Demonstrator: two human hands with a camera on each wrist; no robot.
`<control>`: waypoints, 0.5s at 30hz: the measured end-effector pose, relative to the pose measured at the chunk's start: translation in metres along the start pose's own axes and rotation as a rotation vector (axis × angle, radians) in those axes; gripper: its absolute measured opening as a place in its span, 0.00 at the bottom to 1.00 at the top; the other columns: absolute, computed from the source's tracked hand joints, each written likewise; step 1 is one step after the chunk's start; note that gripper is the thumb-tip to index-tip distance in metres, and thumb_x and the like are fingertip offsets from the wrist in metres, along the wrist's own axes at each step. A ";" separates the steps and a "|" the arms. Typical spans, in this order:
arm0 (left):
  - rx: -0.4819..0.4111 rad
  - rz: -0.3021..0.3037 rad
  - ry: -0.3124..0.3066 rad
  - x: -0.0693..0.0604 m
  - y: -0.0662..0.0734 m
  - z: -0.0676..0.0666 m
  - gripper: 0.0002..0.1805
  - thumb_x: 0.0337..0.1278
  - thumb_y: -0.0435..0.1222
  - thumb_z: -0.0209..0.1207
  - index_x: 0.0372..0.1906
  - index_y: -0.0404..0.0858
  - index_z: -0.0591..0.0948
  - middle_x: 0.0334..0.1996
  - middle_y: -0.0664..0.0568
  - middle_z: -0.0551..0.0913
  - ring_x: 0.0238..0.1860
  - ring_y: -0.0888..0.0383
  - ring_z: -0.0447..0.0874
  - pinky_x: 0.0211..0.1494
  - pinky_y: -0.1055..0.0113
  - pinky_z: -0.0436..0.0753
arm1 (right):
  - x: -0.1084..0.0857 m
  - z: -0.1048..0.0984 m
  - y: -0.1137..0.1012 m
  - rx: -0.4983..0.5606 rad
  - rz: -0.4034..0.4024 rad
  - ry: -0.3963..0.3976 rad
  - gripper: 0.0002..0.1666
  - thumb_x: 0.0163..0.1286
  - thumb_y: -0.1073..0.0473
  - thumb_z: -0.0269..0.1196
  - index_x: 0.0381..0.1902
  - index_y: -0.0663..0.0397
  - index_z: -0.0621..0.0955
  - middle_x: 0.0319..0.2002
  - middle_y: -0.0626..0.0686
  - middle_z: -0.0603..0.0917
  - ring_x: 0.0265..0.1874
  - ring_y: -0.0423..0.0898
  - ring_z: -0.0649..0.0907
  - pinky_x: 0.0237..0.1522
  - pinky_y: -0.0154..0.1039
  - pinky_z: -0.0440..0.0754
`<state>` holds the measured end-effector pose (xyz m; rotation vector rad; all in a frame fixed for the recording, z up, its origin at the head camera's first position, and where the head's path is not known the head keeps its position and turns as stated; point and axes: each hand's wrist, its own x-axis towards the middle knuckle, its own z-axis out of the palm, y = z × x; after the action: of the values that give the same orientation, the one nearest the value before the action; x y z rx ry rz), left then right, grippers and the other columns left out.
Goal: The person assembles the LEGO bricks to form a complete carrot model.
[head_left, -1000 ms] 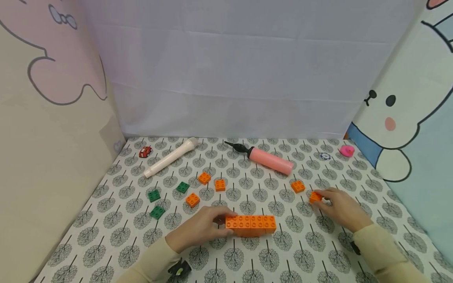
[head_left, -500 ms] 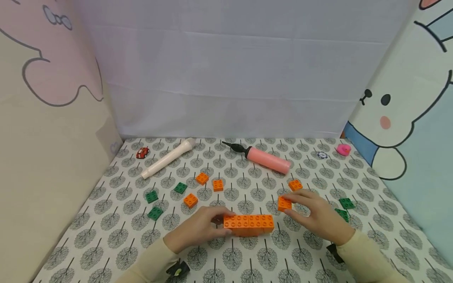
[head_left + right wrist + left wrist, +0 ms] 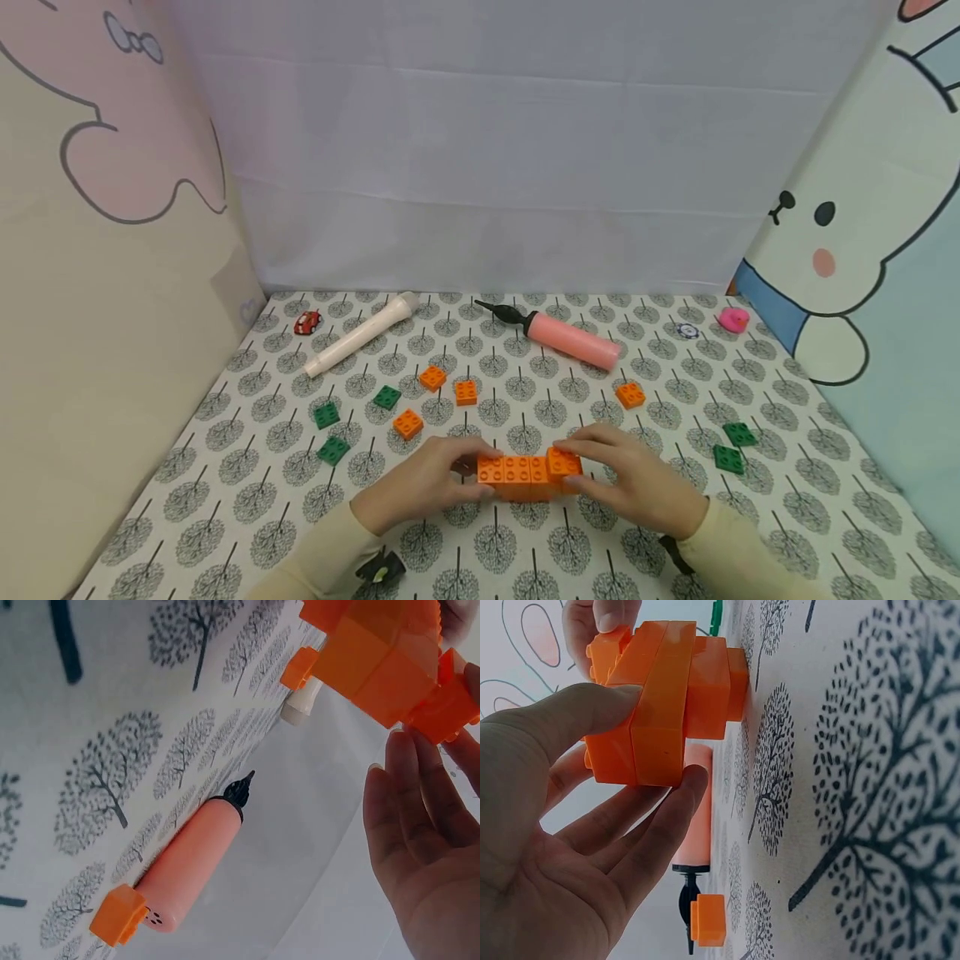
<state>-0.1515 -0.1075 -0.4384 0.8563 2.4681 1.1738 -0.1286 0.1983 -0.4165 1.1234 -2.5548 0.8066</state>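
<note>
Head view: left hand (image 3: 429, 483), lower centre, gripping the left end of an orange build (image 3: 517, 478), apparently joined. Right hand (image 3: 637, 481), pinching one orange brick (image 3: 564, 464) over its right end; seating I cannot confirm. Unplaced, across mid-frame: four loose orange bricks (image 3: 408, 424), five green bricks (image 3: 333, 450).

The right hand (image 3: 431, 832) pinches a small, studded orange plastic brick (image 3: 446, 709) at the edge of a larger block of joined orange plastic bricks (image 3: 375, 660), cut off by the upper border. Lower left, a pink cylindrical pump (image 3: 193, 862) with a tapered black nozzle (image 3: 238, 791) lies on white cloth (image 3: 97, 690) printed with dark trees, a loose orange plastic brick (image 3: 116, 915) near its blunt end.
</note>
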 end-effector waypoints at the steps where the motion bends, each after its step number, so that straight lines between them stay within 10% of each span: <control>1: -0.001 -0.002 -0.002 0.000 0.000 0.000 0.23 0.56 0.44 0.70 0.59 0.51 0.82 0.52 0.59 0.84 0.46 0.68 0.81 0.53 0.68 0.82 | 0.000 0.001 0.000 0.004 0.012 -0.006 0.25 0.63 0.54 0.72 0.58 0.44 0.83 0.51 0.39 0.80 0.49 0.38 0.81 0.49 0.40 0.84; 15: -0.003 -0.002 -0.002 0.001 0.001 0.001 0.23 0.56 0.43 0.70 0.58 0.50 0.82 0.51 0.58 0.84 0.44 0.68 0.81 0.52 0.69 0.82 | 0.000 0.005 0.000 0.059 0.092 -0.031 0.23 0.64 0.51 0.71 0.57 0.41 0.83 0.53 0.39 0.81 0.51 0.38 0.81 0.53 0.42 0.83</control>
<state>-0.1514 -0.1063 -0.4384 0.8538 2.4639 1.1753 -0.1284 0.1954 -0.4209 1.0497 -2.6411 0.8991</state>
